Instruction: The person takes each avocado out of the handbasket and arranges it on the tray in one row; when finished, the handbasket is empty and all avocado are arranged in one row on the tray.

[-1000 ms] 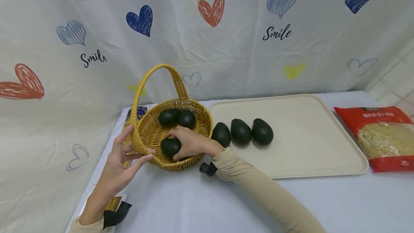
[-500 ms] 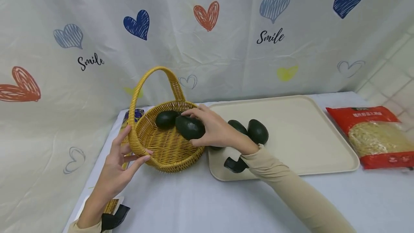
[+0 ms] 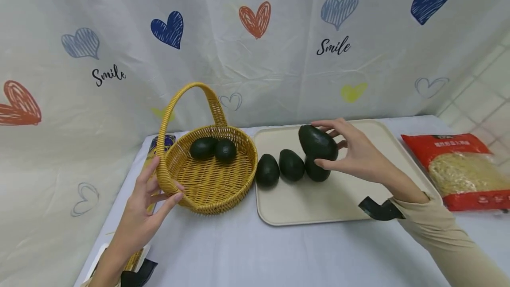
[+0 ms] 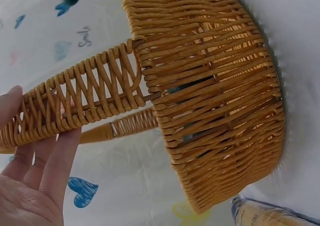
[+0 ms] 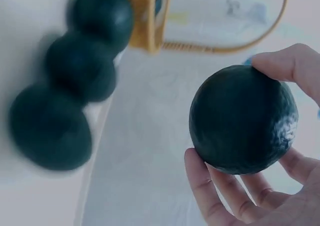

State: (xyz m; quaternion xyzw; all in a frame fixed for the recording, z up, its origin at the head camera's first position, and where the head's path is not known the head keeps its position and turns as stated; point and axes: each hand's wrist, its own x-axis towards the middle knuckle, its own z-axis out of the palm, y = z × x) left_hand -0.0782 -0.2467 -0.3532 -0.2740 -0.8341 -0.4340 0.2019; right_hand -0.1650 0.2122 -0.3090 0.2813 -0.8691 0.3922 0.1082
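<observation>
My left hand (image 3: 137, 218) grips the handle (image 4: 85, 95) of the yellow wicker basket (image 3: 215, 207), thumb on one side and fingers on the other in the left wrist view. Inside the basket, two dark green avocados (image 3: 203, 148) lie side by side against the far wall. My right hand (image 3: 360, 154) holds another avocado (image 3: 317, 142) between thumb and fingertips, raised over the beige tray (image 3: 287, 209). Along the tray's left part, three avocados (image 3: 267, 170) sit in a row, the rightmost partly hidden behind the held one. The right wrist view shows the held avocado (image 5: 242, 121) end-on.
A red bag (image 3: 458, 167) with pale yellow contents and a clear window lies right of the tray. Behind the basket's left side is a blue and yellow packet (image 3: 169, 139). A white-edged item (image 3: 135, 258) lies partly under my left wrist. A heart-printed cloth (image 3: 279, 65) hangs behind.
My right hand has lifted an avocado out of the basket and carried it right, over the tray's row. My left hand keeps its grip on the basket handle.
</observation>
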